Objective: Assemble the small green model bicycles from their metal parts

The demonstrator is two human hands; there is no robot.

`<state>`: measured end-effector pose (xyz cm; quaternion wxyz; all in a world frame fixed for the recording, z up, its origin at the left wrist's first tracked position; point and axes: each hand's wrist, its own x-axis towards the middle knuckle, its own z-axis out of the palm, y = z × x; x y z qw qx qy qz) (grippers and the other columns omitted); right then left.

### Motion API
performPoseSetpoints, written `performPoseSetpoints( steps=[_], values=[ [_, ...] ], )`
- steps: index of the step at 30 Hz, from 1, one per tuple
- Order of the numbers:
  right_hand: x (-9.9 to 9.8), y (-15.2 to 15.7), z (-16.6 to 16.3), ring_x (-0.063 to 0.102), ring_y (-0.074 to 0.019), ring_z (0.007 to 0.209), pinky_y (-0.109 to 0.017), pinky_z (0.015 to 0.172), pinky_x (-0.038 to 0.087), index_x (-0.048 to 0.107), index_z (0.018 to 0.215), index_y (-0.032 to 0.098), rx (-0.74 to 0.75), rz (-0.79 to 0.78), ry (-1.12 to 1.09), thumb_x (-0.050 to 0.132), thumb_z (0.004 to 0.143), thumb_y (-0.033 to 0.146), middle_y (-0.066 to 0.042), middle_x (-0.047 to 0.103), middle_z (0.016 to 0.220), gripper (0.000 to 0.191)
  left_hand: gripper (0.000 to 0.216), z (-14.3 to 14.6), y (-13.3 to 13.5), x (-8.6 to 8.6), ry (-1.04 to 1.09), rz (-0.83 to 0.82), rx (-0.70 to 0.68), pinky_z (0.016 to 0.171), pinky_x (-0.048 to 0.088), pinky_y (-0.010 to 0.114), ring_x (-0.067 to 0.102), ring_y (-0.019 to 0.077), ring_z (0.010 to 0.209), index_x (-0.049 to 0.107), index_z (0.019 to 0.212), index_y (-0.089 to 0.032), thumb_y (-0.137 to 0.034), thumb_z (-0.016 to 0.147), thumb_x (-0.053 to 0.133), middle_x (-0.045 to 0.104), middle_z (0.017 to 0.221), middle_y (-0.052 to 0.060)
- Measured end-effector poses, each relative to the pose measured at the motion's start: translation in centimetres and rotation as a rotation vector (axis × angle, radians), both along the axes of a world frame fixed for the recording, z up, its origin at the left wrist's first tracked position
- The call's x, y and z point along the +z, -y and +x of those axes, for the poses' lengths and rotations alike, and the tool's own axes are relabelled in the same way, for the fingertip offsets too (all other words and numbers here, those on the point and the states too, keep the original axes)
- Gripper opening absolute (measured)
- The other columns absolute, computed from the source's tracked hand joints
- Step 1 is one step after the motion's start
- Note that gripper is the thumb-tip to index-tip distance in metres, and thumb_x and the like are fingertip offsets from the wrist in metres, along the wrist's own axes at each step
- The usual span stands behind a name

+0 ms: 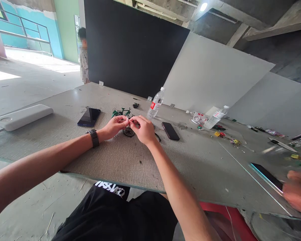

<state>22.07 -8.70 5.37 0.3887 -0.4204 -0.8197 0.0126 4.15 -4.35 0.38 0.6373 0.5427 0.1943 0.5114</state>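
A: What are you gripping?
B: Your left hand (116,126) and right hand (143,129) pinch a tiny pale part (127,119) at the miniature bicycle (128,131) on the tabletop (130,159). Can't tell if attached.
A: Step?
B: Looks like fine two-handed work; calls for steady hold.

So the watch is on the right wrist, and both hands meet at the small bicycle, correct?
No, the head view shows the watch on the left wrist; the left hand and right hand do meet at the small bicycle.
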Motion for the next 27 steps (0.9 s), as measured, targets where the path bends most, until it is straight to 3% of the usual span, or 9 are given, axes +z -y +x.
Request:
performPoseSetpoints(
  steps=[14, 27],
  values=[
    [-0.30, -0.45, 0.28, 0.071, -0.0175, 0.090, -0.030, 0.079, 0.053, 0.071, 0.102, 0.023, 0.006, -0.005, 0.023, 0.059, 0.099, 0.025, -0.004, 0.073, 0.101, 0.012, 0.037, -0.28, 0.48, 0.53, -0.066, -0.022, 0.001, 0.068, 0.043, 0.024, 0.055, 0.0106, 0.073, 0.070, 0.083, -0.014, -0.048, 0.078, 0.084, 0.066, 0.084, 0.004],
    [-0.32, -0.48, 0.39, 0.069, -0.0173, 0.089, -0.031, 0.082, 0.054, 0.068, 0.099, 0.022, 0.021, -0.024, 0.026, 0.060, 0.098, 0.025, -0.005, 0.071, 0.101, 0.009, 0.044, -0.27, 0.69, 0.84, -0.135, 0.033, 0.056, 0.057, 0.036, 0.023, 0.044, 0.0083, 0.059, 0.068, 0.077, -0.015, -0.056, 0.074, 0.085, 0.057, 0.070, 0.000]
  ],
)
